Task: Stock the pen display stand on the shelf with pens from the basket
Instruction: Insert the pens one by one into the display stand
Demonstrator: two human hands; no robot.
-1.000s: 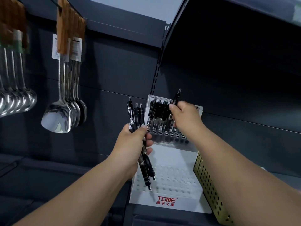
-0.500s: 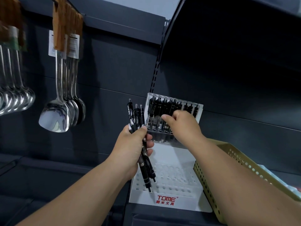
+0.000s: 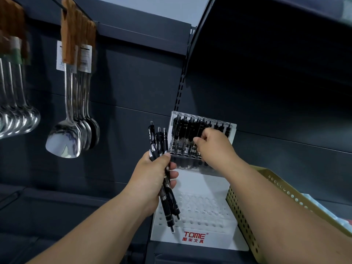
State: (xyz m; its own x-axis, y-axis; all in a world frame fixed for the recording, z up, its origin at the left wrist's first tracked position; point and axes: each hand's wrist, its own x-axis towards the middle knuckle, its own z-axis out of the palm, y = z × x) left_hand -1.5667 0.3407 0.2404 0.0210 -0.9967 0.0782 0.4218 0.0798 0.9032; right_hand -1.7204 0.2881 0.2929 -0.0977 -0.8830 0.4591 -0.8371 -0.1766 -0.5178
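Observation:
A white tiered pen display stand (image 3: 202, 184) marked TOME sits on the dark shelf. Its top row holds several black pens (image 3: 182, 130); the lower tiers show bare holes. My left hand (image 3: 152, 174) grips a bundle of black pens (image 3: 161, 139) just left of the stand, tips pointing down. My right hand (image 3: 213, 147) reaches into the top row, fingers curled, thumb and forefinger pinching a pen standing there. A gold perforated basket (image 3: 242, 212) stands right of the stand; my right forearm hides its inside.
Steel spatulas (image 3: 64, 138) and ladles (image 3: 19, 119) with wooden handles hang from a rail at the left. A dark upper shelf (image 3: 266, 25) overhangs the stand. An upright slotted post (image 3: 180, 92) runs up behind the stand.
My right hand lowered the raised pen into the top row and stays on it, a little further down. The left hand with its bundle has barely moved.

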